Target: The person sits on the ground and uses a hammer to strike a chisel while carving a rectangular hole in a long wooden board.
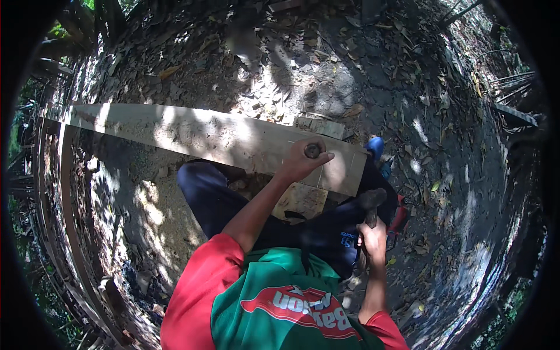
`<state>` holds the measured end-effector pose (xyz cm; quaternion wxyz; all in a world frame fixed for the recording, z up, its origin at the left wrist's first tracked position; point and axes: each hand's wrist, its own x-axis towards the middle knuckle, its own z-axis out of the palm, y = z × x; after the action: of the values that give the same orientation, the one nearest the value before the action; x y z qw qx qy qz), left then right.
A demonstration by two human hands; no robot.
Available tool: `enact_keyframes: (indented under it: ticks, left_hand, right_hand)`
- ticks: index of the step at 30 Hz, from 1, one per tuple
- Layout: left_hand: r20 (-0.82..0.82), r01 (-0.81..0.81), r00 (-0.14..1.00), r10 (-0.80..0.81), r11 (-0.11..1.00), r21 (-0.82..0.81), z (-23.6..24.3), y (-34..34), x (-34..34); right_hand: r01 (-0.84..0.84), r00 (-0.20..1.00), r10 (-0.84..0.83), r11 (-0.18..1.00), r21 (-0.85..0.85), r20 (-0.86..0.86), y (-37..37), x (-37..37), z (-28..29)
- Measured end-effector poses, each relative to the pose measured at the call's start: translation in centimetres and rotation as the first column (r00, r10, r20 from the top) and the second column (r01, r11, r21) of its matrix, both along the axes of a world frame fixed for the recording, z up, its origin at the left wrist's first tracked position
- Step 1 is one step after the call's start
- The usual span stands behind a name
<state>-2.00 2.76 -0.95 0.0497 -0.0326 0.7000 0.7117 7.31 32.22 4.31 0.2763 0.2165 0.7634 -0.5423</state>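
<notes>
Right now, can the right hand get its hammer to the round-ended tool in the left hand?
Probably yes. The right hand holds the hammer near the plank, nothing seems to stand between, and the top of the round-ended tool shows uncovered in the left hand.

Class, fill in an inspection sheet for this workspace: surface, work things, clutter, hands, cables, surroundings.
Surface: long pale board, patched with sun and shade.
Job's things: round-ended tool, its tip hidden; dark-headed hammer.
Clutter: small wood piece beyond the board; dry leaves.
Hands: left hand grips the tool over the board; right hand holds the hammer.
Cables: nothing seen.
Surroundings: leaf-strewn ground; timbers at left.
</notes>
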Motion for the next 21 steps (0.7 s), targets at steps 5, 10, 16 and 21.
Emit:
enact_keyframes:
  ticks: [5, 10, 16, 21]
  left_hand:
    - [0.072, 0.014, 0.997, -0.017, 0.999, 0.031, -2.1, 2.3, -1.2]
    - [-0.013, 0.007, 1.0, -0.006, 0.998, 0.061, -3.9, 2.1, -1.0]
    - [0.03, 0.015, 0.999, -0.014, 0.999, -0.034, -3.2, 3.3, -1.6]
    - [-0.142, -0.056, 0.986, 0.085, 0.978, 0.2, -4.8, 4.9, -0.8]
  right_hand:
    - [-0.074, 0.955, 0.058, 0.996, -0.045, -0.29, -2.5, -2.9, 6.7]
    - [-0.061, 0.866, -0.014, 0.989, -0.134, -0.5, -5.4, -5.4, 16.7]
    - [-0.101, 0.683, 0.047, 0.994, -0.031, -0.729, -9.3, -7.2, 19.9]
    - [-0.447, 0.743, 0.657, 0.63, 0.635, -0.129, -10.5, -8.9, 2.4]
